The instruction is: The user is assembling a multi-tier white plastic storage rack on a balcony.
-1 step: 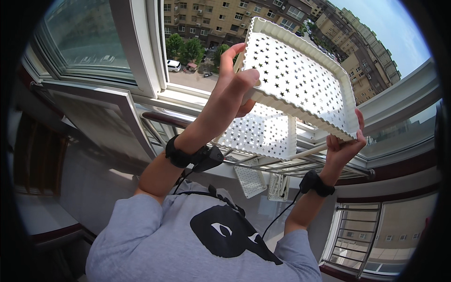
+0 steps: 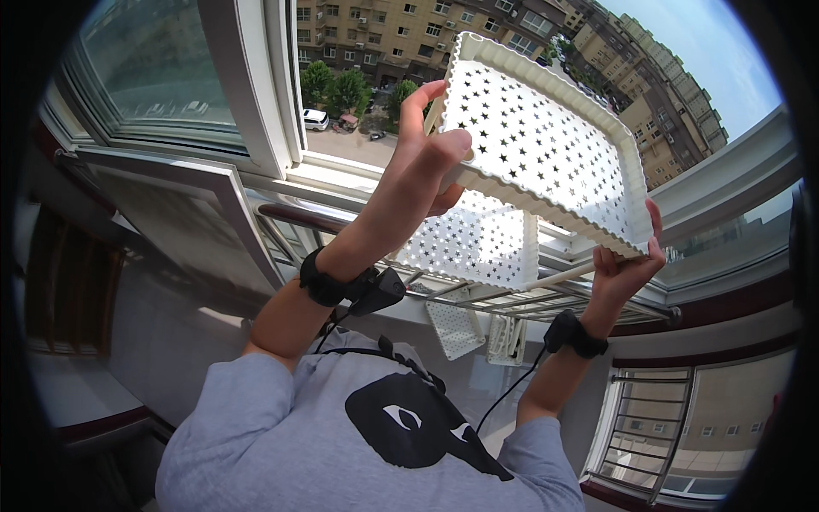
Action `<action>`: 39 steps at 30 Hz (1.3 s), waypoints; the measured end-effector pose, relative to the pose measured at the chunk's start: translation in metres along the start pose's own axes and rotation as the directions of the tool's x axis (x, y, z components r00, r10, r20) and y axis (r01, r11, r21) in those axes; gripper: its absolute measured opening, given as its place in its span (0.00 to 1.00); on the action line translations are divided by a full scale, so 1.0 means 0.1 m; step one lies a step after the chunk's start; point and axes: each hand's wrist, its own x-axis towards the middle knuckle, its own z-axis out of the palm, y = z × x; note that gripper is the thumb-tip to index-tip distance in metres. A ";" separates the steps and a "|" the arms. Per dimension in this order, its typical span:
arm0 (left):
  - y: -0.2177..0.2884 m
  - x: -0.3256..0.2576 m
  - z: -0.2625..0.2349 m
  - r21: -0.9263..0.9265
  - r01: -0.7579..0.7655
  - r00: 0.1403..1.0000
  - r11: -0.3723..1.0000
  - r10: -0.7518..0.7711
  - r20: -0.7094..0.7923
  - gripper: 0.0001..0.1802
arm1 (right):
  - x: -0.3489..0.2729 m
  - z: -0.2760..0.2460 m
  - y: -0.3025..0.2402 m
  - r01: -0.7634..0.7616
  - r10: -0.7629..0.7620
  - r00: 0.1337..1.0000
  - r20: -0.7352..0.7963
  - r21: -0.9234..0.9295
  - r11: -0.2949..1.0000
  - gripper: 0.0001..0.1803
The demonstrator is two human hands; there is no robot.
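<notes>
A white plastic tray [image 2: 537,136] with star-shaped holes and a scalloped rim is held up at the open window, tilted. My left hand [image 2: 431,141] grips its left end, thumb on the near rim and the other fingers round the outer side and below. At the near right corner my right hand [image 2: 627,264] is closed on the rim, its fingers partly hidden by the tray. Underneath, a second white star-holed tray [image 2: 469,239] lies on the metal rails [image 2: 554,299], partly covered by the raised one. Both wrists wear black straps with small devices.
Lower down, beneath the rails, are a smaller holed white basket [image 2: 455,328] and another white rack-like piece [image 2: 505,340]. A framed screen panel [image 2: 188,213] leans at the left beside the white window frame [image 2: 256,85]. Outside are apartment buildings [image 2: 375,43] and a parked white van [image 2: 316,119].
</notes>
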 end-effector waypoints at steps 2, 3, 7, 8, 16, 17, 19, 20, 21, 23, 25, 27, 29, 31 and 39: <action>-0.01 -0.02 -0.01 -0.057 0.013 0.997 0.998 -0.009 0.070 0.46 | -0.02 -0.03 -0.01 0.018 -0.018 1.000 -0.018 -0.006 1.000 0.28; -0.02 -0.04 0.00 -0.054 0.014 0.997 0.998 -0.010 0.072 0.46 | -0.03 -0.04 0.00 0.028 -0.028 0.999 -0.020 -0.004 1.000 0.29; -0.03 -0.18 0.05 -0.049 -0.065 0.994 0.997 0.069 0.087 0.41 | -0.09 -0.07 -0.06 0.011 -0.010 0.999 -0.044 0.016 1.000 0.31; -0.03 -0.22 0.05 -0.073 -0.071 0.993 0.995 0.077 0.088 0.41 | -0.11 -0.10 -0.08 0.016 -0.016 0.999 -0.042 0.017 1.000 0.31; -0.17 -0.30 0.08 -0.057 -0.176 0.972 0.983 0.182 0.151 0.43 | -0.13 0.03 -1.07 0.424 -0.256 0.900 0.352 -0.841 0.336 0.29; -0.18 -0.30 0.09 -0.026 -0.182 0.963 0.983 0.183 0.199 0.44 | -0.20 0.23 -1.30 0.535 -0.278 0.828 0.487 -0.835 0.132 0.27; -0.13 -0.26 0.10 -0.063 -0.202 0.958 0.977 0.211 0.194 0.44 | -0.21 0.76 -1.52 0.696 -0.151 0.697 0.701 -0.712 -0.094 0.23; -0.14 -0.24 0.01 -0.053 -0.235 0.960 0.970 0.241 0.143 0.44 | -0.08 1.08 -1.40 0.776 -0.033 0.631 0.775 -0.631 -0.006 0.22; -0.13 -0.22 -0.03 -0.064 -0.229 0.961 0.971 0.236 0.146 0.44 | 0.01 1.39 -1.31 0.825 0.076 0.558 0.826 -0.562 0.054 0.21; -0.11 -0.19 -0.07 -0.148 -0.121 0.976 0.982 0.144 0.160 0.45 | 0.25 1.79 -1.00 0.764 0.152 0.594 0.790 -0.613 0.201 0.25; -0.14 -0.19 -0.02 -0.221 -0.098 0.966 0.970 0.146 0.213 0.45 | 0.45 2.02 -0.81 0.767 0.216 0.606 0.766 -0.634 0.096 0.33; -0.18 -0.16 0.01 -0.203 -0.142 0.950 0.969 0.191 0.247 0.46 | 0.61 2.00 -0.54 0.790 0.302 0.602 0.739 -0.606 -0.093 0.37; -0.18 -0.14 -0.04 -0.196 -0.194 0.942 0.961 0.238 0.236 0.46 | 0.68 2.07 -0.25 0.725 0.499 0.621 0.605 -0.684 -0.073 0.38; -0.12 -0.12 -0.08 -0.222 -0.127 0.947 0.967 0.185 0.264 0.46 | 0.78 2.14 -0.17 0.735 0.471 0.592 0.654 -0.678 0.016 0.36; -0.03 0.13 -0.45 0.194 -0.330 0.907 0.924 0.254 0.335 0.33 | 0.80 2.09 -0.06 0.736 0.455 0.529 0.716 -0.654 0.173 0.20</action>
